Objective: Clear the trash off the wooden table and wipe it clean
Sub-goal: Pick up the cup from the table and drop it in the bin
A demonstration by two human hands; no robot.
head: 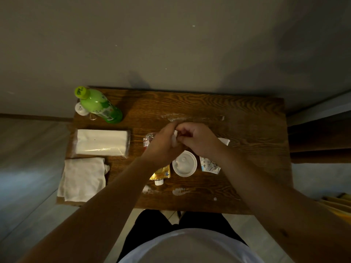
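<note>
From the head camera, a dark wooden counter [237, 130] stands against a grey wall. Both hands meet over its middle: the left hand [163, 143] and right hand [197, 138] have fingers curled together, pinching a small white scrap [175, 138] between them; what the scrap is cannot be made out.

Trash lies near the front edge under the forearms. A round white lid [184, 163] lies flat. Left of it a yellow pouch [161, 173] lies with its long axis front to back and its white cap pointing at the front edge; the left arm hides its upper part. Right of the lid a crumpled white-and-blue wrapper [209, 165] carries print too small to read. A clear wrapper with red marks [148, 140] peeks out beside the left hand, mostly hidden.

At the back left corner a green bottle [99, 106] stands, its label unreadable, with a small white cap [80, 109] just beside it. Along the left edge a wrapped tissue pack [101, 142] lies lengthwise left to right, and a folded white cloth [82, 179] sits at the front left corner. White smears [180, 191] mark the wood near the front edge.
</note>
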